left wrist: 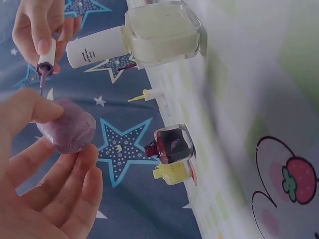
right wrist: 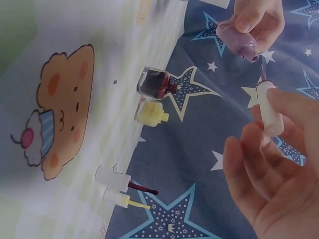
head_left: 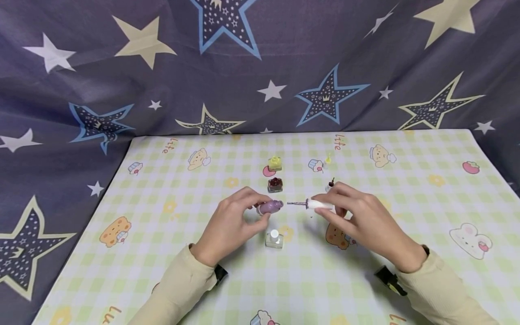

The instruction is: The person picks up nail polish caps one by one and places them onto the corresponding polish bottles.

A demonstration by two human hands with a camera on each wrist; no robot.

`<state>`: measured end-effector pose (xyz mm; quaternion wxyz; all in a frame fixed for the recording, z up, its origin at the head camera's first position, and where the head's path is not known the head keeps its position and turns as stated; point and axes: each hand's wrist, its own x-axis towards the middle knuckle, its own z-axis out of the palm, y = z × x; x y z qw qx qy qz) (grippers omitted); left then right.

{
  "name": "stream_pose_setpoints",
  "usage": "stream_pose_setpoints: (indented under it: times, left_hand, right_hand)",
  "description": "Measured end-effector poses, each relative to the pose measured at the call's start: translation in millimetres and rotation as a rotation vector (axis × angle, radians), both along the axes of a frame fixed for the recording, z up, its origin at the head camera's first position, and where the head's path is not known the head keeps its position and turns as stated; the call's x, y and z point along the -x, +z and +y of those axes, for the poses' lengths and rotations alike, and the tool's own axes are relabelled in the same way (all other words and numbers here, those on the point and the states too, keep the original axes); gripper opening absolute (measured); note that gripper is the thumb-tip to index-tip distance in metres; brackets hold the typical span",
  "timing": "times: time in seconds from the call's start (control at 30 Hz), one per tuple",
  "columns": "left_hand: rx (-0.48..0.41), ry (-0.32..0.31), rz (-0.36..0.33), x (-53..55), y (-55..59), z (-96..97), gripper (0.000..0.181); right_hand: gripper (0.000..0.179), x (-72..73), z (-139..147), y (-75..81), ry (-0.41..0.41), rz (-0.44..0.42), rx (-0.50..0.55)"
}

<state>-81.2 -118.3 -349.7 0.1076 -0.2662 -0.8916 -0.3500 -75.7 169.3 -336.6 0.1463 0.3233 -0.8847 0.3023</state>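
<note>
My left hand (head_left: 233, 221) pinches a purple nail polish bottle (head_left: 270, 207) between thumb and fingers, tilted with its uncapped neck toward the right. Facing it, my right hand (head_left: 359, 212) grips the white cap (head_left: 320, 205), whose purple-coated brush (head_left: 296, 203) points at the bottle's mouth. In the right wrist view the brush tip (right wrist: 262, 72) is just outside the neck of the purple bottle (right wrist: 237, 40). Below the left hand's fingers stands a capped bottle of pale polish (head_left: 274, 239), its white cap (left wrist: 94, 47) plain in the left wrist view.
An uncapped dark red bottle (head_left: 275, 184) and an uncapped yellow bottle (head_left: 275, 163) stand in line farther back. Their white caps stand brush-up to the right, one with a dark red brush (right wrist: 143, 188), one with a yellow brush (right wrist: 138, 204). A checked cloth (head_left: 154, 253) covers the table.
</note>
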Motion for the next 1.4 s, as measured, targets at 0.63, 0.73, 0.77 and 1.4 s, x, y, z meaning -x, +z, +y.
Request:
stream_pose_setpoints:
  times: [0.63,0.73,0.77,1.4]
  left_hand:
    - [0.019,-0.017,0.028,-1.8,0.8,4.0,0.018]
    - [0.022,-0.021,0.034,-2.2,1.4,4.4,0.018]
    - [0.022,-0.022,0.034,-2.3,1.6,4.6,0.018]
    - [0.037,-0.034,0.034,-2.9,3.8,8.5,0.019]
  right_hand:
    - [0.019,-1.0,-5,-0.4,0.016,-0.021,-0.019]
    - [0.018,-0.6,-6,-0.4,0.021,-0.018,-0.019]
    - [0.018,-0.4,-6,-0.5,0.022,-0.016,-0.019]
    - [0.019,0.9,-11,0.4,0.053,-0.034,-0.012]
